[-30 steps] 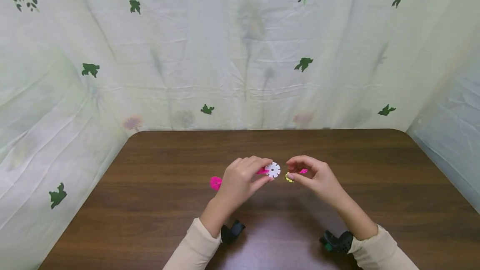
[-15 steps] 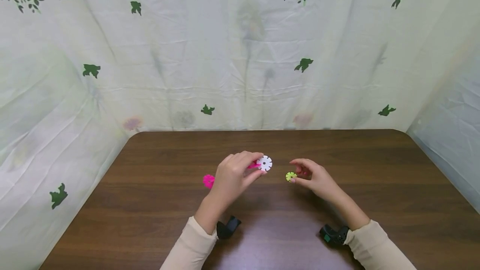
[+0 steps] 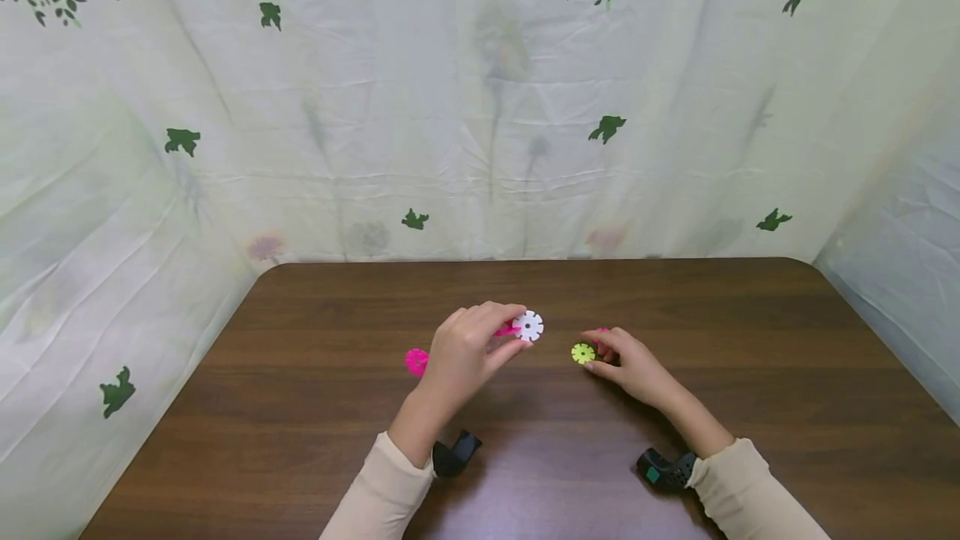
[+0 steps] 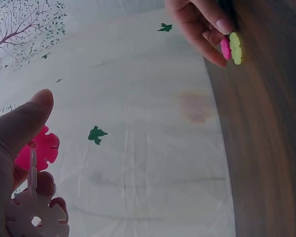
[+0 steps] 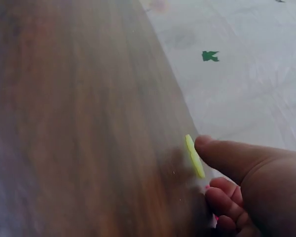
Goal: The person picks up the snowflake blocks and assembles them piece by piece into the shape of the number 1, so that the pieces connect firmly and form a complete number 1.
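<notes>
My left hand (image 3: 468,348) pinches a white notched disc (image 3: 528,326) between thumb and fingers. Pink pieces adjoin it, and a pink notched disc (image 3: 417,362) shows beyond the wrist side of that hand. In the left wrist view, a pink disc (image 4: 50,148) and a whitish disc (image 4: 42,215) sit by the thumb, linked by a piece seen edge-on. My right hand (image 3: 633,365) has thumb and forefinger around a yellow-green notched disc (image 3: 582,353). A pink piece (image 4: 226,48) shows beside it, partly hidden by the fingers; whether the two are joined I cannot tell.
Both hands are over a brown wooden table (image 3: 360,298). Behind it hangs a pale cloth (image 3: 450,107) printed with leaves and green birds. A black wrist device (image 3: 455,452) is on the left wrist, another (image 3: 666,471) on the right.
My left hand has shifted left and slightly up with the white and pink discs, away from the right hand. The right hand has lowered slightly, and the yellow-green disc now faces the head camera.
</notes>
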Tool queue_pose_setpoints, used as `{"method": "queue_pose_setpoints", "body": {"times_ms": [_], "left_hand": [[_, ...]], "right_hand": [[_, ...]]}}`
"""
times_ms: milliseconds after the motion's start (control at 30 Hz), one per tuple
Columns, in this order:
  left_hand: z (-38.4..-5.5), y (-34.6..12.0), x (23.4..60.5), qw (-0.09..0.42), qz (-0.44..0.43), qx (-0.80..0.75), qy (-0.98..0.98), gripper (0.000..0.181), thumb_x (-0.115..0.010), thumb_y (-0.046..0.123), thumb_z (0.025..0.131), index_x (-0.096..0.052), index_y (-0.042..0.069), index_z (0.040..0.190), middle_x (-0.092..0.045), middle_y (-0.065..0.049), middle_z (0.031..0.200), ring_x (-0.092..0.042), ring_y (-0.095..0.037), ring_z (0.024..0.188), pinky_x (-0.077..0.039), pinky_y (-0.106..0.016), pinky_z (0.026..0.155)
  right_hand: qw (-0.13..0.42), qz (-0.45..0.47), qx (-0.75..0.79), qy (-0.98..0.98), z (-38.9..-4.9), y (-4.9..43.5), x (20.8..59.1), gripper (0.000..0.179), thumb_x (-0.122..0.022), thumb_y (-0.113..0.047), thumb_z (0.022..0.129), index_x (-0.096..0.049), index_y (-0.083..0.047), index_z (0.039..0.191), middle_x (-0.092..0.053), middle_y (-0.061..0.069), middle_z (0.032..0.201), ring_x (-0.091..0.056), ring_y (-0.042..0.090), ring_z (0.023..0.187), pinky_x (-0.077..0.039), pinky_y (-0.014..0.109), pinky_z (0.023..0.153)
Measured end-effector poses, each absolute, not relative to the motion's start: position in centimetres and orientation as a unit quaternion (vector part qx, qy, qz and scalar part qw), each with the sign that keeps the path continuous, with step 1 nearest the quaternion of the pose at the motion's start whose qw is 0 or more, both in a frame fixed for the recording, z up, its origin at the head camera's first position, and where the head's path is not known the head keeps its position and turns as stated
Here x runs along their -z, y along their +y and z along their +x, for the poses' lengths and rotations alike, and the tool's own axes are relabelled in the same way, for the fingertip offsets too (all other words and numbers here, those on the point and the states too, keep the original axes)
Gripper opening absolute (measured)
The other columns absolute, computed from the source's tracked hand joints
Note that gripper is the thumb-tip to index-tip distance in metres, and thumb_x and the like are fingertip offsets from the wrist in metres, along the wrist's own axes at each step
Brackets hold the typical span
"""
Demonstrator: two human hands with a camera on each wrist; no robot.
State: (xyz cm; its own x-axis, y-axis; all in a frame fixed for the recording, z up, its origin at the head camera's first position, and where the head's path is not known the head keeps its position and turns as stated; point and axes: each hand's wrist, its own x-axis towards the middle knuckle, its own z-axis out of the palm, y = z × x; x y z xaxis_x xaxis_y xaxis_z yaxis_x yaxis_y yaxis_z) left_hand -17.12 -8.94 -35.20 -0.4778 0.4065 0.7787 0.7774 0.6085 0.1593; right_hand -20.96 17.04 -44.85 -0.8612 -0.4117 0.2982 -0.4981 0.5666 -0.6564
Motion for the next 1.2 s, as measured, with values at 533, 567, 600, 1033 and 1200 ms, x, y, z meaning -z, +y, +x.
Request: {"method": "queue_pose_setpoints", "body": {"times_ms": [533,567,600,1033,1200], "left_hand": [[-17.1,-8.9,35.3,0.362,-0.365,0.256,-0.819,0.036,-0.079,0.022,0.068,-0.065,0.008,0.098,-0.063,0.003,0.085,-0.057,-0.009,0.072,-0.039,-0.023,0.058],[-17.1,-8.9,35.3,0.361,-0.365,0.256,-0.819,0.036,-0.079,0.022,0.068,-0.065,0.008,0.098,-0.063,0.003,0.085,-0.057,-0.009,0.073,-0.039,-0.023,0.058],[-17.1,-8.9,35.3,0.361,-0.365,0.256,-0.819,0.036,-0.079,0.022,0.068,-0.065,0.008,0.098,-0.063,0.003,0.085,-0.057,-0.009,0.073,-0.039,-0.023,0.058],[-17.1,-8.7,35.4,0.355,-0.370,0.258,-0.819,0.036,-0.079,0.022,0.068,-0.065,0.009,0.099,-0.064,0.003,0.087,-0.057,-0.009,0.073,-0.042,-0.023,0.061],[-17.1,-8.7,35.5,0.350,-0.372,0.254,-0.821,0.037,-0.079,0.023,0.068,-0.065,0.009,0.100,-0.063,0.003,0.086,-0.057,-0.008,0.075,-0.043,-0.023,0.063]], "right_hand": [[0.039,0.220,-0.406,-0.886,-20.7,16.6,44.5,0.026,-0.071,-0.005,0.075,-0.055,-0.008,0.096,-0.050,-0.001,0.077,-0.046,0.012,0.066,-0.040,0.025,0.059],[0.037,0.220,-0.411,-0.884,-20.7,16.6,44.4,0.026,-0.070,-0.004,0.076,-0.055,-0.009,0.096,-0.050,-0.001,0.076,-0.047,0.012,0.066,-0.040,0.025,0.059],[0.036,0.219,-0.415,-0.882,-20.7,16.6,44.4,0.025,-0.069,-0.003,0.077,-0.055,-0.009,0.097,-0.051,-0.002,0.076,-0.048,0.012,0.065,-0.041,0.025,0.058],[0.029,0.191,-0.519,-0.833,-20.2,16.6,41.7,0.016,-0.066,-0.003,0.080,-0.058,0.001,0.094,-0.058,0.006,0.080,-0.052,0.017,0.067,-0.045,0.023,0.055],[0.043,0.208,-0.539,-0.815,-19.6,16.3,40.3,0.014,-0.065,-0.004,0.081,-0.059,0.000,0.092,-0.060,0.008,0.081,-0.056,0.026,0.068,-0.048,0.027,0.057]]}}
